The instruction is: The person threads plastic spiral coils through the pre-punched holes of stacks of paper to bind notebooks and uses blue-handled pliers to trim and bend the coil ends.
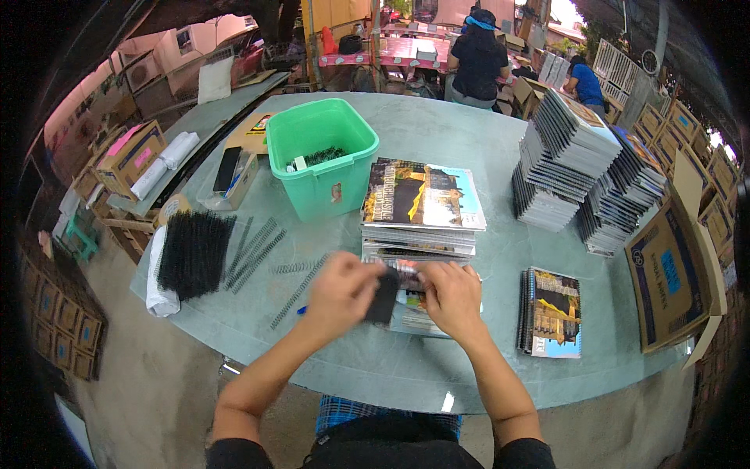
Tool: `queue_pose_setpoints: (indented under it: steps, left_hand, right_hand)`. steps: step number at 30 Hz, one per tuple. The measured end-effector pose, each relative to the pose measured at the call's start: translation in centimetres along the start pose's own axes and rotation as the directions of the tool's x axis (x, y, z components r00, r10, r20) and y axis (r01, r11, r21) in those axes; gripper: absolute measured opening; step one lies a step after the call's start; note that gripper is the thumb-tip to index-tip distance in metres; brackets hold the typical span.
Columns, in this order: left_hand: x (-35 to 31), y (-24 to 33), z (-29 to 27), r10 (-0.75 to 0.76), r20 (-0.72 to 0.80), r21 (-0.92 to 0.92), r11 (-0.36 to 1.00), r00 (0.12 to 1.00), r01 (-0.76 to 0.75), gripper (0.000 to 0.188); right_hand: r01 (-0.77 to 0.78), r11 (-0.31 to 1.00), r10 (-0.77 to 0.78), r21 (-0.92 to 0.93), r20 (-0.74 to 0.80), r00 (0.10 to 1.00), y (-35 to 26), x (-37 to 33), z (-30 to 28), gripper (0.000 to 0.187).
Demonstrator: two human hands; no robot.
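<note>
Just in front of me, a booklet (381, 297) with a dark side showing is tilted up between my hands. My right hand (453, 298) is closed on its upper right part. Blurred by motion, my left hand (342, 293) has its fingers curled in a pinch at the booklet's left edge; what lies in them is too smeared to make out. Beneath are more pages or booklets (418, 319). Right behind stands a stack of unbound printed booklets (426, 199). Loose black spiral coils (258, 254) lie left of my left hand, beside a dense pile of coils (195, 254).
A green bucket (328, 184) holds more black coils. Spiral-bound notebooks (553, 313) lie to the right; tall notebook stacks (562, 160) stand behind them. An open carton (672, 270) is at the table's right edge. Two other people (478, 66) sit farther back.
</note>
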State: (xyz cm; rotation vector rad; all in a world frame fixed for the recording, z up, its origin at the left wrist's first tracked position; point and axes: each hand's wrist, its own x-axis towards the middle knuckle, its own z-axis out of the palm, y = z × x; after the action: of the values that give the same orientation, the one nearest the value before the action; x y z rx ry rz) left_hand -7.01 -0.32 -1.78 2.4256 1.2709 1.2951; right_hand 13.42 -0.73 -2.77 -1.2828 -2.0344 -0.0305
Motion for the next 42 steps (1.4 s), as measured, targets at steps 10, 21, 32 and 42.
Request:
queue_pose_setpoints:
  steps: [10, 21, 32, 42]
  left_hand:
    - [0.6, 1.2, 0.7, -0.063, 0.27, -0.092, 0.992, 0.961, 0.091, 0.027]
    - [1.2, 0.8, 1.3, -0.12, 0.133, -0.17, 0.975, 0.984, 0.142, 0.031]
    - [0.7, 2.3, 0.5, -0.173, 0.164, -0.201, 0.958, 0.971, 0.205, 0.031]
    - [-0.4, 1.4, 0.3, -0.165, 0.217, -0.195, 0.959, 0.962, 0.208, 0.034]
  right_hand:
    - [-0.078, 0.997, 0.074, 0.03, 0.122, 0.99, 1.4, -0.1, -3.3, 0.02]
    - [0.081, -0.097, 0.06, 0.992, -0.076, 0.995, -4.7, 0.3, -11.1, 0.047]
    - [0.358, -0.317, -0.306, 0.878, -0.452, 0.838, -9.5, -1.0, -12.7, 0.04]
    - [0.451, -0.265, -0.336, 0.852, -0.52, 0.785, -10.7, -2.3, -13.1, 0.034]
